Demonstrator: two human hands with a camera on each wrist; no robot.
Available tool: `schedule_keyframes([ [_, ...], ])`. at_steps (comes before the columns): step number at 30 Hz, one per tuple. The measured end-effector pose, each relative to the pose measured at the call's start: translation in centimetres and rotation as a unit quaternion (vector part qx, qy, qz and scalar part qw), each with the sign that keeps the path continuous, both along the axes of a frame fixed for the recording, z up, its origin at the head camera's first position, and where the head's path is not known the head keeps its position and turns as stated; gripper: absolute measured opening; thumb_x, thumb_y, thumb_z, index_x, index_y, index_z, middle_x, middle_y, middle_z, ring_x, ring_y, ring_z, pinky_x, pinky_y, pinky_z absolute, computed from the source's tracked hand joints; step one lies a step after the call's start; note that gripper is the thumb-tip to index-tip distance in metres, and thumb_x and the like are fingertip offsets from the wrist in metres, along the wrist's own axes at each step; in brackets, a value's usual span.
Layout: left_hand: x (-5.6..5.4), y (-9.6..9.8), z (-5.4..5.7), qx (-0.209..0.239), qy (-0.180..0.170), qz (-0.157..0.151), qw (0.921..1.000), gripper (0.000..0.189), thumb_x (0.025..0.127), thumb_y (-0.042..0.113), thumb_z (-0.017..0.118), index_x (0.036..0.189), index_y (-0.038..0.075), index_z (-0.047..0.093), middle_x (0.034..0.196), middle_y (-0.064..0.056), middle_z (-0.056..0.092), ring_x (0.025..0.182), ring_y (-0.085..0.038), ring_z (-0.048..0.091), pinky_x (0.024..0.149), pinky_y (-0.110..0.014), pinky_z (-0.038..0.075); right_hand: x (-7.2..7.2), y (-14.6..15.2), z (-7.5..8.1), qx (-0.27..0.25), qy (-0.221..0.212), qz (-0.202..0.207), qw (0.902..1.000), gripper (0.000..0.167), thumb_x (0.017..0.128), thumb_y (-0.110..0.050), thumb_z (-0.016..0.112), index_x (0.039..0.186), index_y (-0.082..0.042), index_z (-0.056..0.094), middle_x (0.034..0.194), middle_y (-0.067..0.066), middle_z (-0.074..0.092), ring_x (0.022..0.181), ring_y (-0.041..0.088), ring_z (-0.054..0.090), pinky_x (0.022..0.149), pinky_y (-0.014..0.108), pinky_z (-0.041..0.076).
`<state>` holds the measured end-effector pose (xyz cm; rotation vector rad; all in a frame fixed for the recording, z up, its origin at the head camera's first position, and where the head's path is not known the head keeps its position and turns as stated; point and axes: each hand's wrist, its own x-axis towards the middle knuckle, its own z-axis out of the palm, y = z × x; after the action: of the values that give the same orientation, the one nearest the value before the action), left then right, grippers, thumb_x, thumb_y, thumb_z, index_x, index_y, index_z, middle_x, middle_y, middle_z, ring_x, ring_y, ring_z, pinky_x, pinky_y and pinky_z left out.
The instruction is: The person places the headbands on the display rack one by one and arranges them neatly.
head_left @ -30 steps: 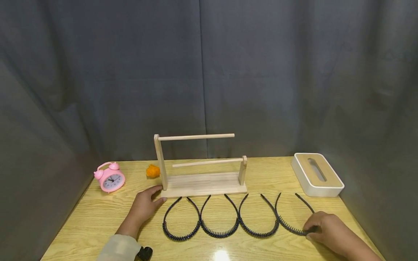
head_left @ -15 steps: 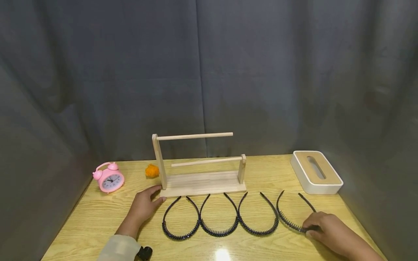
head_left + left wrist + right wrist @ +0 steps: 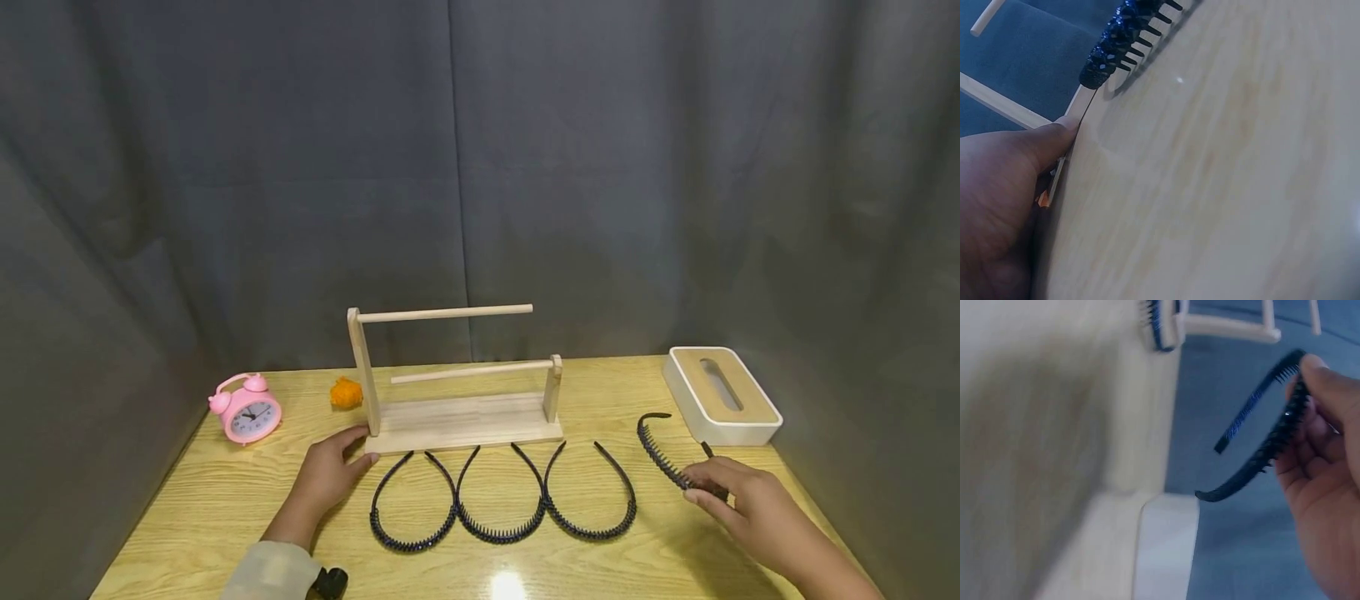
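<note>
In the head view, my right hand (image 3: 750, 508) pinches a dark toothed headband (image 3: 654, 450) by its curved middle, lifted off the table. The right wrist view shows that headband's two arms pointing away from the thumb and fingers. My left hand (image 3: 324, 477) holds the left end of a wooden rack (image 3: 465, 423), its thumb at the front corner of the base. Both of the rack's rods are bare. In front of the rack lie three more headbands, the left one (image 3: 411, 547), the middle one (image 3: 501, 538) and the right one (image 3: 596, 534), side by side.
A pink alarm clock (image 3: 251, 417) stands at the table's left. Behind my left hand, next to the rack, sits a small orange object (image 3: 346, 393). At the back right is a white tissue box (image 3: 738, 432) with a wooden top. Dark curtains (image 3: 480, 167) surround the table.
My right hand has raised the rightmost headband off the table and tilted it, moving it away from the row. My left hand stays at the rack.
</note>
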<state>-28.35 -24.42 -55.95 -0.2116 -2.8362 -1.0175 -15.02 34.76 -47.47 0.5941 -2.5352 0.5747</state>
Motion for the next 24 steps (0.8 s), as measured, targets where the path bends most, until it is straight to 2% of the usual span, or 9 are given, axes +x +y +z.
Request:
schedule_keyframes([
  [4,0.1,0.0,0.1,0.001,0.002,0.000,1.0000,0.050,0.100,0.023,0.083,0.145,0.008,0.070,0.151,-0.020,0.067,0.142,-0.045,0.061,0.119,-0.063,0.050,-0.5,-1.9,1.9,-0.072,0.001,-0.025,0.9971,0.028,0.087,-0.001,0.088,0.109,-0.016,0.082,0.094,-0.014,0.078,0.088,-0.009,0.065,0.073,0.005,0.048],
  [7,0.0,0.0,0.1,0.004,0.004,-0.002,1.0000,0.050,0.100,0.023,0.083,0.145,0.008,0.070,0.150,-0.020,0.068,0.142,-0.045,0.062,0.119,-0.062,0.051,-1.2,-3.3,3.5,-0.140,-0.032,-0.057,0.9881,0.022,0.094,-0.005,0.085,0.113,-0.013,0.082,0.093,-0.011,0.078,0.090,-0.011,0.066,0.078,0.001,0.050],
  [9,-0.1,0.0,-0.1,0.006,0.004,-0.003,1.0000,0.050,0.100,0.023,0.083,0.145,0.008,0.070,0.149,-0.020,0.068,0.142,-0.045,0.062,0.119,-0.062,0.051,-1.7,-4.1,4.7,-0.180,-0.065,-0.078,0.9785,0.016,0.100,-0.012,0.081,0.116,-0.011,0.081,0.094,-0.007,0.079,0.090,-0.009,0.068,0.081,0.002,0.051],
  [12,-0.2,0.0,-0.3,0.012,0.005,-0.005,0.9999,0.051,0.099,0.024,0.083,0.145,0.008,0.070,0.149,-0.020,0.068,0.141,-0.045,0.062,0.119,-0.062,0.051,-2.7,-5.3,6.3,-0.235,-0.107,-0.101,0.9608,0.022,0.107,-0.025,0.075,0.122,-0.009,0.079,0.096,-0.009,0.076,0.089,-0.005,0.067,0.076,0.010,0.054],
  [16,-0.2,0.1,-0.2,0.017,0.002,-0.005,0.9998,0.051,0.099,0.023,0.083,0.146,0.008,0.070,0.150,-0.020,0.067,0.142,-0.045,0.061,0.119,-0.062,0.051,-4.3,-6.8,8.3,-0.320,-0.122,-0.098,0.9343,0.030,0.108,-0.030,0.073,0.125,-0.005,0.077,0.096,-0.019,0.072,0.091,0.000,0.065,0.077,0.013,0.053],
  [17,-0.2,0.1,-0.1,0.017,0.002,-0.006,0.9998,0.051,0.099,0.023,0.083,0.147,0.009,0.069,0.150,-0.020,0.067,0.142,-0.045,0.061,0.119,-0.062,0.051,-4.7,-7.3,8.9,-0.350,-0.123,-0.088,0.9246,0.027,0.108,-0.028,0.073,0.123,-0.006,0.077,0.095,-0.020,0.072,0.091,-0.001,0.065,0.077,0.013,0.053],
  [19,-0.2,0.1,-0.1,0.018,-0.001,-0.004,0.9998,0.051,0.100,0.023,0.083,0.147,0.010,0.069,0.150,-0.020,0.067,0.143,-0.045,0.061,0.120,-0.062,0.051,-5.6,-8.3,9.9,-0.429,-0.128,-0.044,0.8934,0.018,0.108,-0.022,0.072,0.117,-0.008,0.078,0.094,-0.018,0.073,0.090,0.000,0.066,0.079,0.012,0.056],
  [21,-0.1,0.1,0.0,0.018,-0.001,-0.004,0.9998,0.051,0.100,0.022,0.082,0.147,0.010,0.069,0.150,-0.019,0.067,0.143,-0.045,0.060,0.119,-0.063,0.051,-6.4,-9.5,11.0,-0.510,-0.130,0.018,0.8499,0.010,0.108,-0.013,0.070,0.111,-0.011,0.079,0.093,-0.011,0.075,0.087,0.002,0.069,0.080,0.014,0.059],
  [24,0.0,0.0,0.1,0.019,-0.001,-0.003,0.9998,0.050,0.100,0.023,0.082,0.147,0.011,0.070,0.151,-0.019,0.067,0.144,-0.045,0.060,0.119,-0.063,0.050,-7.6,-11.0,12.1,-0.601,-0.153,0.102,0.7777,0.013,0.108,-0.007,0.067,0.105,-0.011,0.080,0.095,-0.001,0.075,0.088,0.008,0.070,0.082,0.018,0.063],
])
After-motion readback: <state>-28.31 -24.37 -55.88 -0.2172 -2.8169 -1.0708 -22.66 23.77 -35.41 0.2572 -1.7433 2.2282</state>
